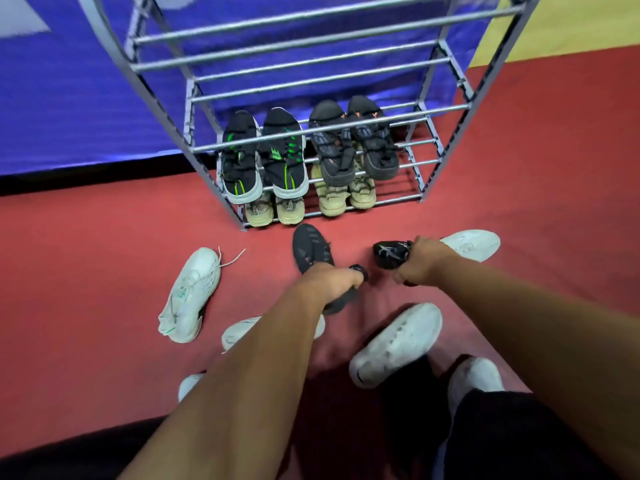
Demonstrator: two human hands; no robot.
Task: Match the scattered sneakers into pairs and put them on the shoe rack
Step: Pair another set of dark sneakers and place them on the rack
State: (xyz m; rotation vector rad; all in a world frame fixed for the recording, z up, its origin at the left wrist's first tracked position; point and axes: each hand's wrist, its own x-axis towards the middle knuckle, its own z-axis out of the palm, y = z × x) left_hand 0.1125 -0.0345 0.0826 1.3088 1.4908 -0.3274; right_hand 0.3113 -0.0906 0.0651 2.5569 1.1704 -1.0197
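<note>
Sneaker (310, 248) heel under left hand (334, 281)

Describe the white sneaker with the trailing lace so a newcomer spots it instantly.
Find the grey metal shoe rack; on the red floor in front of it, to the left, lies a white sneaker. Unlike the other white sneakers, it has a loose lace trailing out toward the rack.

A forearm (263, 358) hides most of one white sneaker (239, 332), and the shoe rack (207, 146) is cut off above.
</note>
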